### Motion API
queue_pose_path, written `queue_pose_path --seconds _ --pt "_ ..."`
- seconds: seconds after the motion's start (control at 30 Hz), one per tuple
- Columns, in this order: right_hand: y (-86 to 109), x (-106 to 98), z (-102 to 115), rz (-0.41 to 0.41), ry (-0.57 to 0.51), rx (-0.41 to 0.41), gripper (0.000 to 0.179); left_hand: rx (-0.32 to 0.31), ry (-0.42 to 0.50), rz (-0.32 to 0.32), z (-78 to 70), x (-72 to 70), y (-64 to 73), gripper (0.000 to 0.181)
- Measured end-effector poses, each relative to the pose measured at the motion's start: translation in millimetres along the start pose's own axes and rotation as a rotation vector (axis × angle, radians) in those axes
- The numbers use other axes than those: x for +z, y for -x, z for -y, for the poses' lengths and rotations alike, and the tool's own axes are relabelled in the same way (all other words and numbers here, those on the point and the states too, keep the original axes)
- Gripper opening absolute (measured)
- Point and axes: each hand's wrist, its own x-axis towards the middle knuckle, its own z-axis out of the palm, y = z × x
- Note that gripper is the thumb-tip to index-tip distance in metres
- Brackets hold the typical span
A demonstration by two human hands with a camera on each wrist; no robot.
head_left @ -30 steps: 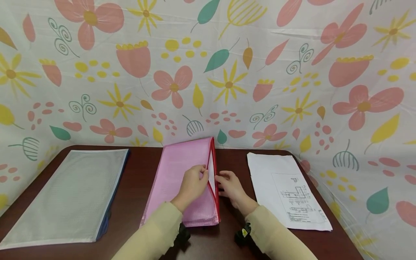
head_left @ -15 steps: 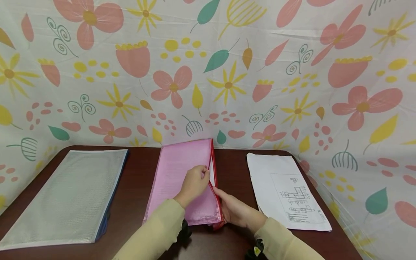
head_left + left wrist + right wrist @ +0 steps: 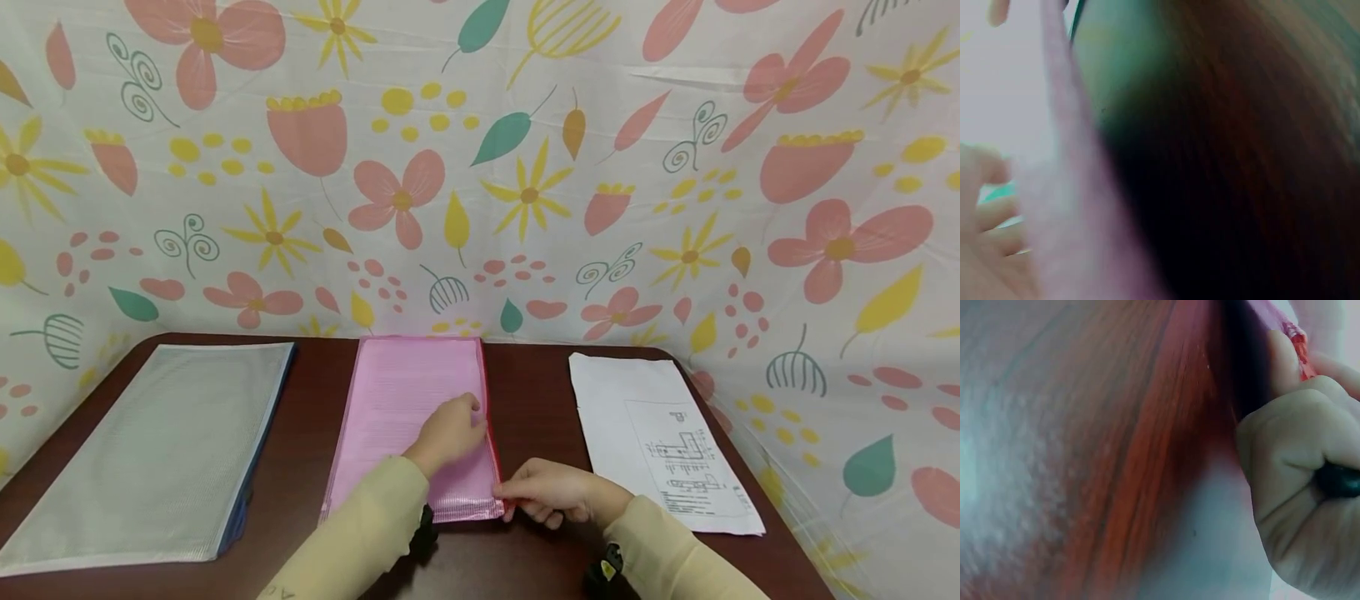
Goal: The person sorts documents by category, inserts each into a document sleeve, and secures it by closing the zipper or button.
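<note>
A pink mesh zip pouch [image 3: 405, 417] with a red zip edge lies in the middle of the table. Bent fingers of my left hand [image 3: 448, 433] hold that edge about halfway along. At the near right corner, my right hand [image 3: 555, 490] pinches the end of the red zip between thumb and forefinger. The right wrist view shows the red zip end [image 3: 1300, 353] between the fingers of that hand. On the left, the left wrist view has part of my left hand [image 3: 997, 231] beside the blurred pink pouch [image 3: 1085, 219].
On the left of the dark brown table [image 3: 322, 400] lies a clear grey mesh zip pouch [image 3: 157, 450] with a blue edge. White paper sheets [image 3: 622, 400] with a printed drawing lie at the right. A flower-patterned cloth [image 3: 480, 167] hangs behind the table.
My right hand has moved nearer, from the middle of the red edge down to the near corner. The pink pouch's gaping side has closed up, and its raised far end lies flatter.
</note>
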Motion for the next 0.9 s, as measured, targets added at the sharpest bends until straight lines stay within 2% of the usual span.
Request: queue_pose_path --seconds 0.07,0.2,0.33,0.4,0.6,0.9 --pt "-0.2 -1.3 -1.1 0.019 0.042 -0.009 0.043 0.001 -0.045 0.112 0.7 0.5 1.6 0.04" --pt "1.1 -4.3 -2.3 0.03 0.099 -0.019 0.041 0.03 -0.119 0.285 -1.6 -6.8 5.7 0.067" --pt "3.8 -5.3 -4.4 0.019 0.149 -0.025 0.037 0.02 -0.163 0.398 -4.4 -15.9 10.2 0.092" --pt "5.0 -4.7 -5.1 0.01 0.162 -0.024 0.034 0.009 -0.184 0.418 -3.7 -16.8 11.1 0.099" --pt "9.0 -1.8 -5.2 -0.031 0.14 -0.024 0.026 0.003 -0.282 0.409 -4.2 -13.1 11.8 0.113" --pt "10.3 10.9 -14.3 -0.138 -0.056 -0.086 0.013 0.033 -0.36 0.377 -7.6 -10.6 16.1 0.117"
